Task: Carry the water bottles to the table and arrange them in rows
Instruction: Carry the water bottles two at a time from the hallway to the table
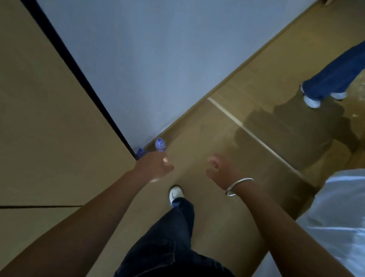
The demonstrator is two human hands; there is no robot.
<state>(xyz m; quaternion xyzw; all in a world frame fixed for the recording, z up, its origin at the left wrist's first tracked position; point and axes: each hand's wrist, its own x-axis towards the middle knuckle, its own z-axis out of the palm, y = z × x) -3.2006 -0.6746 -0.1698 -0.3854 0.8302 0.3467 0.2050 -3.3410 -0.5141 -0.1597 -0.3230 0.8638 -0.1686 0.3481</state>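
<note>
The person's left hand (156, 165) is stretched forward and down toward the corner of the room, back of the hand up, fingers reaching loosely with nothing held in them. Right at its fingertips stands a water bottle (160, 144) with a blue cap, upright on the floor; whether the fingers already touch it I cannot tell, the picture being blurred there. Just to the left of the hand, tucked into the very corner, a second bottle (140, 152) shows its blue top, partly hidden by the tan cabinet (37, 109) edge.

The right hand (217, 170) hangs level with the left, well apart from both bottles, fingers loosely curled around nothing. A silver bangle (238, 186) sits on that wrist.

Below the hands a white shoe (175, 193) and dark trouser leg (168, 246) step forward on the wooden floor (225, 218). Beyond the bottles rises a pale wall (162, 49). Far off to the right of the hands, another person's blue trousers (344, 70) and white shoes stand, and a white cloth-covered surface (345, 216) lies near the right forearm.
</note>
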